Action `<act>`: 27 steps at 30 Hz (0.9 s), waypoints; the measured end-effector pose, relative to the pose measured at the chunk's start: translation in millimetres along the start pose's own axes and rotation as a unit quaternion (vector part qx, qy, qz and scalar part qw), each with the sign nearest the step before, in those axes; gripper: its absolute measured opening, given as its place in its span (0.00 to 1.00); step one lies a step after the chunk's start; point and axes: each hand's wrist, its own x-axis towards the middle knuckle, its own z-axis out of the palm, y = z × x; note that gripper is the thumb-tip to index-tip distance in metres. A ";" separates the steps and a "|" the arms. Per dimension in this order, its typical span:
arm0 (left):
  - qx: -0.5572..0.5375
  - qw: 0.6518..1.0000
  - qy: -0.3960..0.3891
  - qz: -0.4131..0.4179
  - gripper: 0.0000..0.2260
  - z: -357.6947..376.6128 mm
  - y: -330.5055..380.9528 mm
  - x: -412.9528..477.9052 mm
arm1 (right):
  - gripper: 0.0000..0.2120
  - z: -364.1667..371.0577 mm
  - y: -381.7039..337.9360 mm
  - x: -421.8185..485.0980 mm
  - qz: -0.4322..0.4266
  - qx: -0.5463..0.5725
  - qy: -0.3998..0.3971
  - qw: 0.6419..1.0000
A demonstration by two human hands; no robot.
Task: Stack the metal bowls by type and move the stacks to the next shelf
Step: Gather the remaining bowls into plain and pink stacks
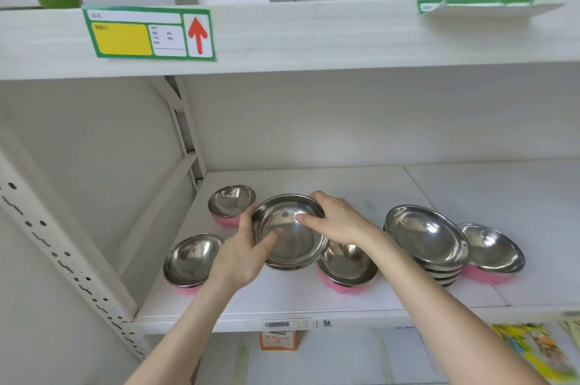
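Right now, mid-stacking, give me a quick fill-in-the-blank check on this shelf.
The left hand and right hand together grip one plain steel ___.
The stack of plain bowls stands to the hands' ___.
The far-right bowl has a ___ base.
The label arrow points ___.
Missing: bowl; right; pink; up.

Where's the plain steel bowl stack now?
Head view, right of centre on the shelf: the stack of plain steel bowls stands between the far-right pink bowl and the middle pink bowl, right of the held bowl.
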 end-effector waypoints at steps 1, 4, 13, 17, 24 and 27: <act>0.002 1.000 0.006 0.002 0.31 4.8 7.6 -3.6 | 0.22 -7.3 3.3 -4.4 -0.006 -0.001 0.002 1.000; -0.003 1.000 0.019 0.004 0.33 22.8 32.5 -15.3 | 0.22 -31.9 16.3 -20.9 -0.019 -0.006 0.002 1.000; 0.009 0.999 0.001 0.042 0.37 77.7 113.8 -34.5 | 0.16 -103.7 69.8 -77.9 -0.020 0.014 0.054 0.998; 0.039 0.997 0.002 0.065 0.37 101.0 146.4 -30.8 | 0.17 -123.7 99.2 -92.5 -0.001 0.075 0.088 0.993; 0.045 0.997 -0.001 0.065 0.37 153.5 175.8 -8.0 | 0.15 -150.4 157.4 -92.3 0.024 0.116 0.099 0.988; 0.063 0.997 0.002 0.053 0.37 174.1 179.7 1.4 | 0.14 -153.5 179.5 -84.5 0.025 0.106 0.091 0.990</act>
